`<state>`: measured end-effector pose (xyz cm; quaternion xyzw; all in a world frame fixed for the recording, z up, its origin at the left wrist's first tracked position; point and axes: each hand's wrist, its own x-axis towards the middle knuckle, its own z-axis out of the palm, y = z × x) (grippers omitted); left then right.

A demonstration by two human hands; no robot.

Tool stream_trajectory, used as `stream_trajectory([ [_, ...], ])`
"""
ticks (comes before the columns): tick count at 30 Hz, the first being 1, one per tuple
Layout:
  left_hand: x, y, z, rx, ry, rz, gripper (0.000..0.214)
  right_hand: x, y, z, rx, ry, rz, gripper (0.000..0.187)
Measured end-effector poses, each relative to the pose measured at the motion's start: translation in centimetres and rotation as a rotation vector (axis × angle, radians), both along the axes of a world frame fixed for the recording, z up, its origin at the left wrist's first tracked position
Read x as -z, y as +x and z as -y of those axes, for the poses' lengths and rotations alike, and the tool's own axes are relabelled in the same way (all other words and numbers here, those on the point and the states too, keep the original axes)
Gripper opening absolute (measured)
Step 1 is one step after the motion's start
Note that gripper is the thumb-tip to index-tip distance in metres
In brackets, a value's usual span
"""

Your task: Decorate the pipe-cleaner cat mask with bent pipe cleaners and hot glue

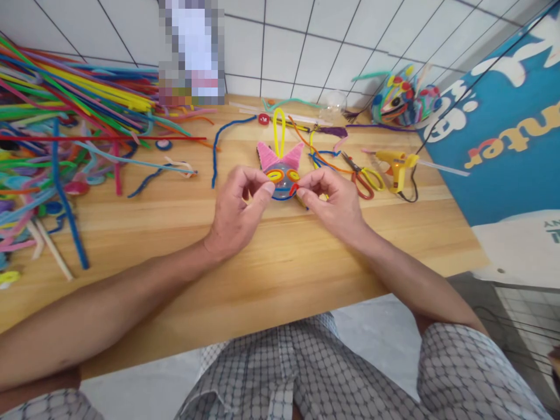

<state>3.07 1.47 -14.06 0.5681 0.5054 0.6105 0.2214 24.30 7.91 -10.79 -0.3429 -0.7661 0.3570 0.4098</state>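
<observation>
In the centre of the frame, a small round pipe-cleaner animal face (282, 175), blue with two pink pointed ears and yellow-and-orange ringed eyes, lies on the light wooden table (280, 262). The left hand (236, 210) comes in from the lower left. Its thumb and forefinger are pressed together on the left edge of the animal face, by one eye. The right hand (335, 201) comes in from the lower right, with its thumb and forefinger pinched on a short red pipe-cleaner piece (293, 188) that touches the lower right rim of the animal face. The other fingers of both hands are curled loosely.

Just above the ears, a yellow pipe-cleaner loop (279, 131) stands up the frame. To the right of the hands lie yellow-handled scissors (365, 178), and just beyond them a yellow hot glue gun (396, 166) with a black cord. A long blue pipe cleaner (223, 143) curves left of centre. A big loose pile of many-coloured pipe cleaners (65, 116) fills the left and upper left of the frame. At the upper right, against the white tiled wall (306, 46), sits a multicoloured pipe-cleaner figure (400, 99). A blue printed banner (503, 128) covers the right edge. Checked shorts (284, 373) show along the bottom.
</observation>
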Motion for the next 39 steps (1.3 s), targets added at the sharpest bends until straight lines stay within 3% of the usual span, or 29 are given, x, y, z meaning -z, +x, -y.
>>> stream_trajectory([
  [3, 2.2, -1.2, -1.3, -0.127, 0.088, -0.177, 0.035, 0.8, -0.8, -0.8, 0.037, 0.092, 0.026, 0.002],
  [6, 3.8, -1.8, -2.1, -0.076, 0.047, -0.242, 0.049, 1.4, -1.2, -0.9, 0.069, 0.168, 0.052, 0.004],
  [10, 4.6, -1.8, -2.5, -0.029, 0.006, -0.304, 0.078, 1.8, -1.6, -0.6, 0.108, 0.227, 0.068, 0.005],
  [16, 3.5, -1.3, -2.3, -0.073, 0.101, -0.323, 0.081, 1.8, -1.9, -0.2, 0.117, 0.181, 0.016, 0.004],
  [21, 1.7, -0.7, -1.4, -0.038, 0.167, -0.326, 0.042, 1.5, -1.9, 0.6, 0.094, 0.107, -0.012, 0.006],
  [27, 1.3, -1.0, -1.2, 0.026, 0.153, -0.377, 0.022, 1.2, -2.0, 1.0, 0.081, 0.085, -0.026, 0.005],
  [35, -0.3, -1.1, -1.1, 0.068, -0.087, -0.34, 0.025, 1.3, -1.7, 0.4, 0.072, 0.166, 0.051, 0.009],
  [39, 0.3, -1.3, -1.5, 0.054, -0.039, -0.393, 0.026, 1.4, -1.6, 0.0, 0.064, 0.269, 0.08, 0.012],
])
